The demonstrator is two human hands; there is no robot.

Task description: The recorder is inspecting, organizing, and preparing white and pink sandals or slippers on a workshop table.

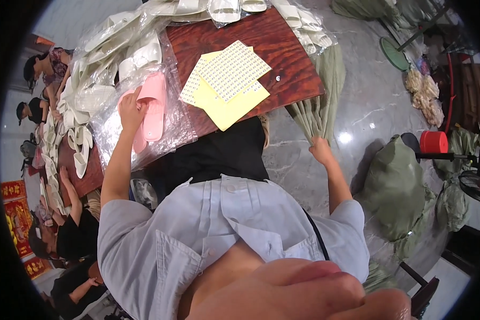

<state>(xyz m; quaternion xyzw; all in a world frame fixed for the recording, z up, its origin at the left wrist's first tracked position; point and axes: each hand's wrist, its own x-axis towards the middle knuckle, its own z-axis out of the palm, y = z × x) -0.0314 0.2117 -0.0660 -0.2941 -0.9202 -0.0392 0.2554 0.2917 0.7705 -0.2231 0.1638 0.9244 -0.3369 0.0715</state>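
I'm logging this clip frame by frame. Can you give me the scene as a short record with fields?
Left hand: rests on a pink slipper lying on clear plastic bags
Right hand: down beside the table, grasping hanging green cloth
Table: dark red wood
On table: yellow sticker sheets, bagged white slippers
Floor: grey stone, green sacks
Nearby: other people seated at left

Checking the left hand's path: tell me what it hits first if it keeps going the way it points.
The left hand already touches the pink slippers; straight on, it would likely press further onto them, then the clear bags of white slippers beyond.
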